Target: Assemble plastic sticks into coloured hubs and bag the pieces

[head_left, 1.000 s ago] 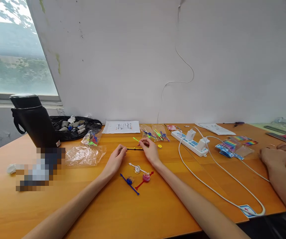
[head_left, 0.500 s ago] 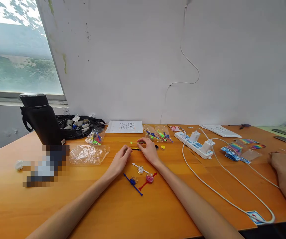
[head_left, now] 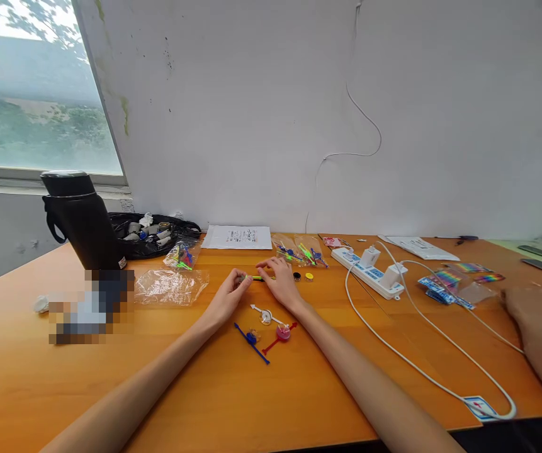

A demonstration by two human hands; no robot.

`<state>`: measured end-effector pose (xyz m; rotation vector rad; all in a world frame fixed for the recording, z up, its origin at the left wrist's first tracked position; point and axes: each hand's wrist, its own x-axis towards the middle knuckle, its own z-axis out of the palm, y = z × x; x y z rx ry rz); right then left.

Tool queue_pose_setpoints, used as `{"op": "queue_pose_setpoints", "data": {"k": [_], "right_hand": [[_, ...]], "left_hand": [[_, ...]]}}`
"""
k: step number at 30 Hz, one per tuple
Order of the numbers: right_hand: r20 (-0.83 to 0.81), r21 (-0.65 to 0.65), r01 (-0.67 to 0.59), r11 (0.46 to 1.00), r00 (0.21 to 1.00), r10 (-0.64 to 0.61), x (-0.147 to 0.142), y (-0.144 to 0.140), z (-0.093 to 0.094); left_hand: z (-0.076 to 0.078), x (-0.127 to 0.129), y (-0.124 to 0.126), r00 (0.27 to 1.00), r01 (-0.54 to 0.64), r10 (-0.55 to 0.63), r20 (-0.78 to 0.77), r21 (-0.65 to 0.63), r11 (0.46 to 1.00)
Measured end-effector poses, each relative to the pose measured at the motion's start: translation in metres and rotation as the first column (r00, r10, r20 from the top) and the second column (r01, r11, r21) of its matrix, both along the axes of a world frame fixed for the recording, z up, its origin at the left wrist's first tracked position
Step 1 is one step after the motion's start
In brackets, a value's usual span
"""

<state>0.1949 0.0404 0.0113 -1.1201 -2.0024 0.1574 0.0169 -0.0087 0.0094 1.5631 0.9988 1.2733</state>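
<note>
- Thin green plastic stick [head_left: 259,277]: it lies flat on the table at the centre of the frame, between the two hands; it is small and partly covered by fingers.
- Orange wooden table [head_left: 233,402]: fills the lower half of the frame.
- Black insulated bottle [head_left: 80,220]: stands upright at the left of the frame, below the window.
- White power strip with plugged-in adapters [head_left: 367,267]: right of centre, its white cable looping toward the lower right.
- Crumpled clear plastic bag [head_left: 170,286]: lies left of the hands.
- Left hand [head_left: 228,297]: rests on the table, fingertips pinched together at the stick's left end on something small; what it is cannot be told.
- Right hand [head_left: 284,284]: lies palm down over the stick's right end, fingers loosely together and pressing down on it.
- Another person's hand [head_left: 532,305]: rests on the table at the right edge.
- Blue arrow-shaped spinner [head_left: 251,340], red arrow-shaped spinner [head_left: 280,335] and white arrow-shaped spinner [head_left: 264,314]: lie just below the hands, near each other.
- Small yellow round cap [head_left: 309,276] and small black round cap [head_left: 296,276]: sit side by side, just right of the right hand.
</note>
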Motion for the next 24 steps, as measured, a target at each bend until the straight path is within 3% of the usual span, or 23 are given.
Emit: {"op": "queue_pose_setpoints", "data": {"k": [3,8,17,24], "right_hand": [[-0.087,0.048,-0.144,0.988,0.985,0.148,-0.005,-0.016,0.009],[-0.058,0.048,-0.295,0.954,0.953,0.297,-0.015,-0.036,0.016],[0.0,0.099,-0.272,0.957,0.962,0.273,-0.016,-0.042,0.02],[0.078,0.176,-0.239,0.955,0.971,0.228,-0.011,-0.042,0.023]], "left_hand": [[0.001,-0.003,0.004,0.997,0.029,-0.027,0.066,-0.028,0.999],[0.002,-0.005,0.003,0.993,0.117,-0.116,0.019,-0.074,0.99],[0.008,-0.002,-0.001,0.989,0.147,-0.149,-0.017,-0.076,0.986],[0.001,-0.005,0.003,0.985,0.17,-0.171,-0.009,-0.073,0.983]]}}
